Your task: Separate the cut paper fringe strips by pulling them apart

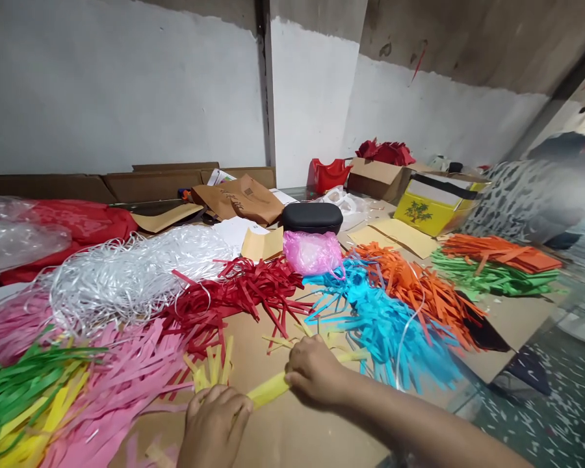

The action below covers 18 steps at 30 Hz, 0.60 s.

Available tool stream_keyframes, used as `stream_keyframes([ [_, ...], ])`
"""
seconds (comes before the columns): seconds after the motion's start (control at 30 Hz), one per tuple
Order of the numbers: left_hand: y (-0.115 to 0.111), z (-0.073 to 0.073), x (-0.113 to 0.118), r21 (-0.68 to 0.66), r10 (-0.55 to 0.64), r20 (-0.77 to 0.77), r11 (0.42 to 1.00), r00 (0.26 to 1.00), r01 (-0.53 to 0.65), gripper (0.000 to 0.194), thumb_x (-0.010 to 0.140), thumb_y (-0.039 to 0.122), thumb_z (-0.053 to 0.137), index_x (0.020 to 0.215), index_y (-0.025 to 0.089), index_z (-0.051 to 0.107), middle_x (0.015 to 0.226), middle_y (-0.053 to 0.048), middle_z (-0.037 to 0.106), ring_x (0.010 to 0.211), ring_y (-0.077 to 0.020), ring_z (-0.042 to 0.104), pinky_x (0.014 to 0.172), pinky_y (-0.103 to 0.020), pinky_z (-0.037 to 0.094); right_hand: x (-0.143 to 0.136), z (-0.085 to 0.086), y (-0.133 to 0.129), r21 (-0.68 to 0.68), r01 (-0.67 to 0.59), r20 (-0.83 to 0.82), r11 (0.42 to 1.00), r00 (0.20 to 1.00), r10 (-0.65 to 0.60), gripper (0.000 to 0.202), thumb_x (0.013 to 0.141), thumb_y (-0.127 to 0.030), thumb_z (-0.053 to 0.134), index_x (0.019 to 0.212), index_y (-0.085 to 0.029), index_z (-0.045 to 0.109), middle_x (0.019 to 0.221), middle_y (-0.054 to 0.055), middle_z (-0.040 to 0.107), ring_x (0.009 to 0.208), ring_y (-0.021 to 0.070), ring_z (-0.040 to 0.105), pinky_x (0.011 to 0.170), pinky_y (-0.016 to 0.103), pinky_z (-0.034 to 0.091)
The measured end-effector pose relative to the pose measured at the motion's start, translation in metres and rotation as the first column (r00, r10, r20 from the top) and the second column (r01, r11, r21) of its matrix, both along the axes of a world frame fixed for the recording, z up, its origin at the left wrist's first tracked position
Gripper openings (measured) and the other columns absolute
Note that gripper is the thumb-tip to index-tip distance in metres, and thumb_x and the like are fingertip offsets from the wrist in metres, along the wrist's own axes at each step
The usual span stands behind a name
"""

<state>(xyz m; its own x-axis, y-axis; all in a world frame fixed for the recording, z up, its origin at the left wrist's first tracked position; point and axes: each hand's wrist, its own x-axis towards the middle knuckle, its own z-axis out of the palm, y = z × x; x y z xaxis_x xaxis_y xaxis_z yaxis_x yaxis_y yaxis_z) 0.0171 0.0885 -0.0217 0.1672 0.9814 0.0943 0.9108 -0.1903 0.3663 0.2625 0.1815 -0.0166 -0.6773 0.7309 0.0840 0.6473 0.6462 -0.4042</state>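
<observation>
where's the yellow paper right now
Low centre in the head view, the yellow paper runs between the left hand and right hand, over the cardboard.

Black case: I get it fairly crisp, with a faint sheen along its top.
White wall: behind the case, evenly lit, dulling toward the left corner; the light seems diffuse, its source unclear to me.
Clear plastic: far left of the case, pale glare, soft detail.
White strands: left of the case, glossy highlights.
Yellow strip: in front of the case, brightly lit.
Blue strips: front-right of the case, smeared at the near end.
Patterned grey shape: far right of the case, heavily blurred, stretched toward my picture's edge.
</observation>
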Motion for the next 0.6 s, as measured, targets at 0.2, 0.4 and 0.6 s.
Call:
stream_keyframes([
  [0.2, 0.003, -0.011, 0.013, 0.11, 0.108, -0.033, 0.989, 0.994, -0.103, 0.03, 0.095, 0.027, 0.048, 0.072, 0.024, 0.067, 0.077, 0.001, 0.072, 0.085, -0.0223, 0.064, 0.088, -0.044, 0.035, -0.007, 0.0, 0.001, 0.018, 0.054, 0.02, 0.998, 0.998, -0.054, 0.018, 0.091, -0.031, 0.066, 0.079, -0.019, 0.069, 0.084, 0.002, 0.069, 0.083, 0.0175, 0.057, 0.076, 0.034, 0.03],
  [0.4, 0.003, -0.018, 0.012, 0.19, 0.135, -0.078, 0.975, 0.988, -0.118, 0.028, 0.094, 0.025, 0.048, 0.071, 0.023, 0.065, 0.074, 0.0, 0.07, 0.08, -0.0221, 0.063, 0.082, -0.042, 0.035, -0.009, -0.009, 0.0, 0.013, 0.066, 0.0, 0.998, 0.998, -0.066, 0.018, 0.089, -0.03, 0.067, 0.076, -0.019, 0.065, 0.083, 0.002, 0.068, 0.083, 0.019, 0.057, 0.077, 0.035, 0.031],
  [0.6, 0.001, -0.018, 0.007, 0.384, 0.006, -0.165, 0.921, 0.986, 0.059, 0.037, 0.085, 0.008, 0.053, 0.099, 0.036, 0.073, 0.095, 0.002, 0.074, 0.096, -0.021, 0.064, 0.1, -0.046, 0.033, 0.003, 0.005, 0.001, 0.094, -0.052, -0.069, 0.994, 0.996, 0.059, 0.027, 0.086, -0.042, 0.076, 0.105, -0.024, 0.068, 0.116, 0.005, 0.071, 0.11, 0.0255, 0.058, 0.099, 0.043, 0.035],
])
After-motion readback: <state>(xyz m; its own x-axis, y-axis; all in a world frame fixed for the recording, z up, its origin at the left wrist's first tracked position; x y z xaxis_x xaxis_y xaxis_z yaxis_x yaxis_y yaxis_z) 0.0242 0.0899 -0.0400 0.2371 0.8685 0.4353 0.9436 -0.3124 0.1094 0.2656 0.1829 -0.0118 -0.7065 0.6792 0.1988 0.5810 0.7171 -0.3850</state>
